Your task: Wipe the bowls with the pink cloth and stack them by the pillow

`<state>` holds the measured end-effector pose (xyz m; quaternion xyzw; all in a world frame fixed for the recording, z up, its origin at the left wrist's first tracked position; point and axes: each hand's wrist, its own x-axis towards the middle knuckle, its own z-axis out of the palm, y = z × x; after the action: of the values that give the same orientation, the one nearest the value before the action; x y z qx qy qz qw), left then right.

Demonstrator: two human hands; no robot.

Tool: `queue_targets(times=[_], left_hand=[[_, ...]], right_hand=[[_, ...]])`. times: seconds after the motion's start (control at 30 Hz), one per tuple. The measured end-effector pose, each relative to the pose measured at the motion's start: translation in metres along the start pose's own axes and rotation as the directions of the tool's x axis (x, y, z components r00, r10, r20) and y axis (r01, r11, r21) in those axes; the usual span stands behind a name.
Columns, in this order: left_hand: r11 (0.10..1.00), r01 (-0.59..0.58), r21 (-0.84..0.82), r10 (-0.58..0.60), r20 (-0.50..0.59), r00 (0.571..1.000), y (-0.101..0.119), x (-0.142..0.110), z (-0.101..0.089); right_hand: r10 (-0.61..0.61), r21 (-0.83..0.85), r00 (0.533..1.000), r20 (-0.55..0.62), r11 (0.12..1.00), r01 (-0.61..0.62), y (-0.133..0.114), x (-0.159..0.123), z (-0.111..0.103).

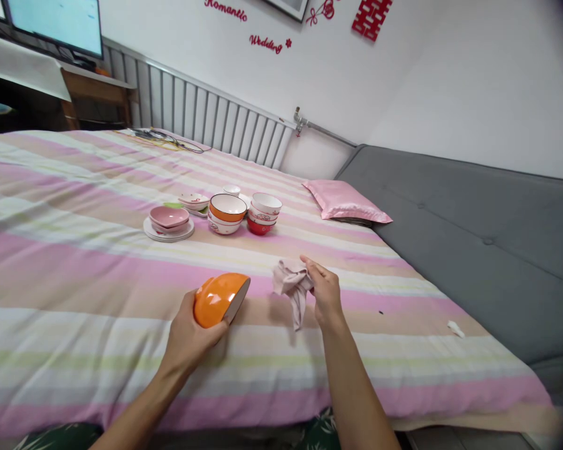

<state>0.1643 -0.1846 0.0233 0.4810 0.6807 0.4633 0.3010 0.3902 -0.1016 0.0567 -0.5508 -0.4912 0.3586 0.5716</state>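
Note:
An orange bowl (216, 300) with a pale inside is tilted on its side in my left hand (192, 331), which grips it from below and behind. Its opening faces right. To the right of the bowl, my right hand (327, 292) pinches a crumpled pale pink cloth (292, 282) that hangs down over the bed. Cloth and bowl are apart. Farther back stands a stack of bowls with an orange-sided one (228, 209) on top. Beside it is another stack with a white bowl (266, 203) above a red bowl (261, 225).
Pink heart-shaped bowls (169, 217) rest on white plates (157, 236) at the left. Behind lie more small dishes (193, 200). A pink pillow (344, 201) leans near the grey headboard (460, 231). Cables (169, 139) lie at the far edge of the striped bed (122, 281).

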Motion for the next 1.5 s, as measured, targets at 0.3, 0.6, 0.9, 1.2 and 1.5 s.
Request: queue_targets(times=[0.3,0.6,0.9,1.2,1.5], left_hand=[[1.000,0.027,-0.002,-0.027,0.018,0.999,0.001,0.000,-0.001],[0.999,0.033,-0.001,-0.033,-0.001,0.999,-0.007,0.002,0.002],[0.999,0.051,-0.008,-0.051,0.016,0.999,-0.001,0.000,-0.002],[0.998,0.058,-0.038,-0.057,0.027,0.998,0.002,0.001,-0.007],[0.996,0.073,-0.048,-0.071,0.040,0.997,0.007,0.000,-0.012]], right_hand=[[0.070,-0.220,0.983,0.168,0.975,-0.031,0.049,0.008,0.005],[-0.070,-0.328,0.927,0.368,0.923,0.200,0.044,0.001,0.007],[-0.080,-0.475,0.970,0.228,0.861,0.183,0.052,-0.002,0.014],[-0.278,-0.555,0.947,0.161,0.768,0.320,-0.056,0.047,0.012],[-0.124,-0.582,0.967,0.223,0.779,0.234,-0.073,0.091,0.013]])
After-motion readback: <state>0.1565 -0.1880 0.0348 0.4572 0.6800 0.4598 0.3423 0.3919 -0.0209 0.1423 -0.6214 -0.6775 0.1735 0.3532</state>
